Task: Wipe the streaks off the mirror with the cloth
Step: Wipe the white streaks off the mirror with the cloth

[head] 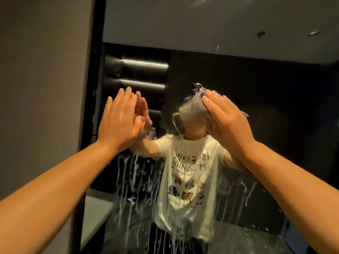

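Note:
A large black-framed mirror [229,74] fills the view ahead. White foamy streaks [128,184] run down its lower half in several long drips. My right hand [227,120] lies flat on a grey cloth [199,99] and presses it against the glass at head height; the cloth's frayed edge sticks out above my fingers. My left hand [117,121] rests flat on the mirror to the left, fingers straight and together, holding nothing. The glass reflects a person in a cream printed T-shirt with both arms raised.
The mirror's black frame edge [97,70] stands at the left against a grey wall [42,79]. A pale counter surface [95,213] shows at the lower left. Reflected dark shelves with light strips appear behind.

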The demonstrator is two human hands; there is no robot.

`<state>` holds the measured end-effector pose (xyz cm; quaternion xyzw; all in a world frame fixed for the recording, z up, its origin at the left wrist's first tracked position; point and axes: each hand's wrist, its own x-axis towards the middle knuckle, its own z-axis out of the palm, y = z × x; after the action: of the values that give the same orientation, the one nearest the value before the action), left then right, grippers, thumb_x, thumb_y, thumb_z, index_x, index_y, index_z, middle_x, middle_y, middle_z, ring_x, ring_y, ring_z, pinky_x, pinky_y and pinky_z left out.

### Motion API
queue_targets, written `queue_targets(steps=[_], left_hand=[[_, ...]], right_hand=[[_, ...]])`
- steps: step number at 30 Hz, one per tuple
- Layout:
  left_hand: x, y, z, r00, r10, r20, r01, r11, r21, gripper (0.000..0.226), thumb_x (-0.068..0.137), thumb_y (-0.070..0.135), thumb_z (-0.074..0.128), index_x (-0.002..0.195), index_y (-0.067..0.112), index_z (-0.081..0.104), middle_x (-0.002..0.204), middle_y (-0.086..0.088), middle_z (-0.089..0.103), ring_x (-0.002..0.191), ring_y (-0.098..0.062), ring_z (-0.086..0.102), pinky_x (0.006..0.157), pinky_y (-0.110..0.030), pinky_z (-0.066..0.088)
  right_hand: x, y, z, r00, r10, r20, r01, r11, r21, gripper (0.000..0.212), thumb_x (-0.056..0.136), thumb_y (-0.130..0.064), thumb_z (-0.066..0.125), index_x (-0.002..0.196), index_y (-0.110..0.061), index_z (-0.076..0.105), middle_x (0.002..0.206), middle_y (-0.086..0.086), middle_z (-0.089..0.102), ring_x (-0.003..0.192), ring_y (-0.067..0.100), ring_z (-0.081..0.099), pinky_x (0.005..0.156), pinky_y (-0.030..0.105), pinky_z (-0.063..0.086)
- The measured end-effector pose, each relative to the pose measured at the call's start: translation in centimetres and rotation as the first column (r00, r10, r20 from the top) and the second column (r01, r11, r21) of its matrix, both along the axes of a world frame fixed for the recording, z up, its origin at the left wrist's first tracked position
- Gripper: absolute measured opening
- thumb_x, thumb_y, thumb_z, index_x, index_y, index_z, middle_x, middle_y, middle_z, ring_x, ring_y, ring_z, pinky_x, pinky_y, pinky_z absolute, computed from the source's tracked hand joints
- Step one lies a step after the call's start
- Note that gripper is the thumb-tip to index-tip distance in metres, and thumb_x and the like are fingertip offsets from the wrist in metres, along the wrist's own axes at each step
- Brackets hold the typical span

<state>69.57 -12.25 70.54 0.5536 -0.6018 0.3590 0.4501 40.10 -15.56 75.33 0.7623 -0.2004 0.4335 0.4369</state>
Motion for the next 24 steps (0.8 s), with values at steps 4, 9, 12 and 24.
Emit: queue_targets(steps=[4, 9, 12, 24], left_hand=[[5.2, 0.9, -4.1, 0.995, 0.092, -0.047, -0.089, 0.994, 0.067, 0.069, 0.088, 0.037, 0.031, 0.150, 0.006, 0.028, 0.161, -0.015, 0.017, 0.150, -0.028, 0.007, 0.121, -0.048, 0.004], [10.7, 0.7, -8.9, 0.984, 0.170, -0.047, -0.162, 0.976, 0.147, 0.072, 0.090, 0.040, 0.026, 0.153, 0.006, 0.018, 0.162, -0.016, 0.007, 0.151, -0.029, 0.000, 0.121, -0.049, 0.001], [12.7, -0.6, -10.8, 0.990, 0.137, -0.041, -0.126, 0.971, 0.202, 0.074, 0.091, 0.044, 0.022, 0.154, 0.006, 0.013, 0.163, -0.014, 0.002, 0.150, -0.025, -0.003, 0.121, -0.047, -0.001], [13.7, -5.2, -13.5, 0.991, -0.125, -0.051, 0.124, 0.992, -0.025, 0.064, 0.096, 0.028, 0.025, 0.151, -0.003, 0.013, 0.159, -0.011, -0.006, 0.150, -0.019, -0.004, 0.122, -0.046, 0.006]], right_hand=[[3.9, 0.5, -3.8, 0.997, 0.043, -0.059, -0.039, 0.997, 0.064, 0.052, 0.087, 0.006, 0.067, 0.136, 0.001, 0.049, 0.142, 0.021, 0.048, 0.133, 0.034, 0.045, 0.110, 0.052, 0.039], [10.3, 0.7, -6.3, 0.995, 0.034, -0.096, -0.026, 0.996, 0.086, 0.055, 0.087, 0.005, 0.067, 0.137, -0.002, 0.049, 0.145, 0.019, 0.046, 0.136, 0.034, 0.042, 0.109, 0.054, 0.039], [14.2, 0.2, -4.4, 0.998, -0.034, -0.062, 0.035, 0.999, 0.029, 0.050, 0.092, -0.003, 0.062, 0.139, -0.002, 0.046, 0.146, 0.020, 0.043, 0.138, 0.034, 0.038, 0.114, 0.051, 0.032], [26.2, -2.5, 6.5, 0.957, -0.251, 0.148, 0.278, 0.940, -0.198, 0.046, 0.087, -0.003, 0.052, 0.129, -0.022, 0.054, 0.111, 0.009, 0.067, 0.096, 0.034, 0.063, 0.081, 0.043, 0.053]])
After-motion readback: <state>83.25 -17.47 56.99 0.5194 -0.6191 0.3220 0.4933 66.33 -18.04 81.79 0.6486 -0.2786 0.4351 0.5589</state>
